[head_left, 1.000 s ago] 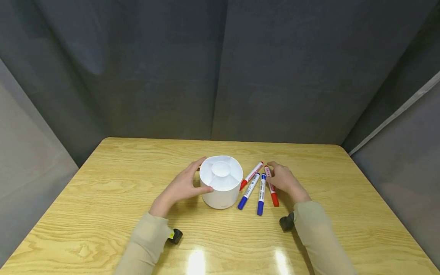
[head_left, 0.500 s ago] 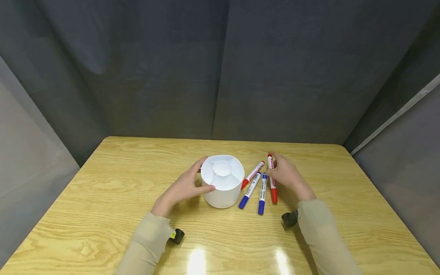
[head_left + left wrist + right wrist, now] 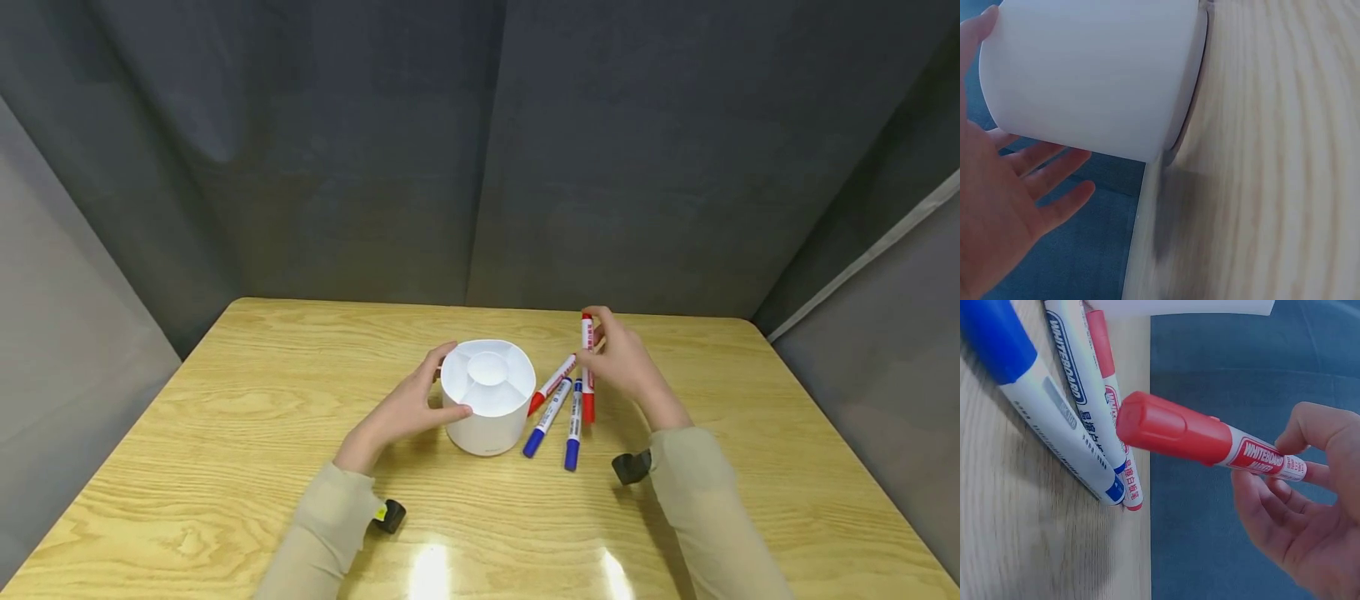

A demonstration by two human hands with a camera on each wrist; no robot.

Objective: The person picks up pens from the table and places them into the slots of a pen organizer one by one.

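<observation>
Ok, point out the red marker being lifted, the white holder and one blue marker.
red marker [image 3: 1175,429], right wrist view, on its red cap
white holder [image 3: 483,433], head view, on its front wall
blue marker [image 3: 573,419], head view, on its white barrel

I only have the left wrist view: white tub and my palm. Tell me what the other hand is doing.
Observer: The right hand pinches a red-capped marker, lifted off the table.
Operator: Report what is left lying down.
Observer: Two blue-capped markers and another red one, just right of the white holder.
Operator: Describe the holder's top.
Observer: Open, with a round middle well ringed by compartments; I see nothing inside.
</observation>
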